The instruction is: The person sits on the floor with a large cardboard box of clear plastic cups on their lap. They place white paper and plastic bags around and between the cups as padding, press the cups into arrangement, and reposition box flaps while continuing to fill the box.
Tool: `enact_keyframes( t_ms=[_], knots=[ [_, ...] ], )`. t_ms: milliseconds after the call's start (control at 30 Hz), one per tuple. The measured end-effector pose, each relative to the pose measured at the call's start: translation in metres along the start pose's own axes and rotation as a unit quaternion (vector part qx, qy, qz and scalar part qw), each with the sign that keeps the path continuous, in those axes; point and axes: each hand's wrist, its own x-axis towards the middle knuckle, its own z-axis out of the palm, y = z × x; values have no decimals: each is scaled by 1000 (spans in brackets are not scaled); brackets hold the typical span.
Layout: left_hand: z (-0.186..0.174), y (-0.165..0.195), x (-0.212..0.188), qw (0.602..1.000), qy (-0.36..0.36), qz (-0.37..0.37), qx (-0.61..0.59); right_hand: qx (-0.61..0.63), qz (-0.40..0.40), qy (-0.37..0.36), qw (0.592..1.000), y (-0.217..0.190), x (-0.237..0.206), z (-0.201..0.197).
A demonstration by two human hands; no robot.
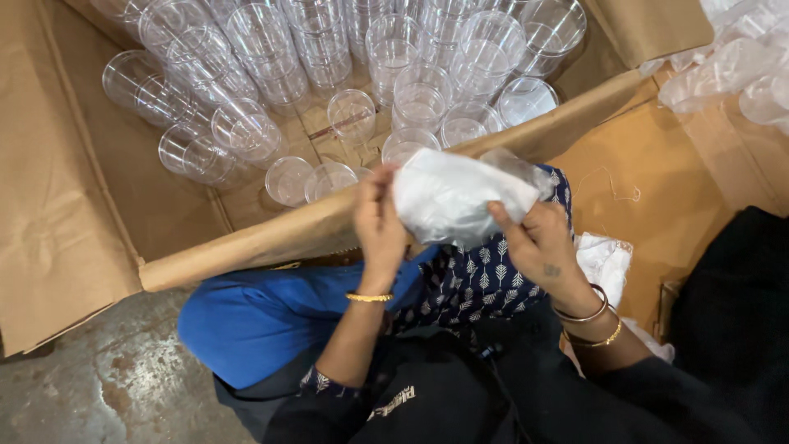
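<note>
My left hand (380, 224) and my right hand (538, 240) both grip a clear plastic cup (516, 167) wrapped in a white cloth (450, 196), held just above the near edge of a large cardboard box (246, 242). The left hand pinches the cloth's left end; the right hand's fingers press it from below on the right. Only the cup's rim end shows beyond the cloth. Inside the box stand several clear plastic cups (419, 99), some upright, others lying on their sides at the left (197, 152).
Brown cardboard sheets (657, 181) lie on the right, with more white cloth (606, 259) beside my right wrist. Wrapped clear cups in plastic film (731, 74) pile up at the top right. Bare concrete floor (107, 386) shows at the bottom left.
</note>
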Motion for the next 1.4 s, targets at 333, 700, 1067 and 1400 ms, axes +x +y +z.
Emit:
enact_keyframes(
  t_ms=[333, 700, 1067, 1400],
  knots=[
    [17, 68, -14, 939, -105, 306, 118, -57, -99, -92, 989, -16, -1, -19],
    [1, 68, 12, 922, -142, 209, 294, -163, -96, -150, 970, -12, -12, -42],
    [13, 82, 11, 865, -415, 238, 149, -132, -159, -215, 955, -9, -10, -50],
    [-9, 55, 20, 899, -354, 214, 141, -54, -64, -205, 975, -9, -5, -67]
  ],
)
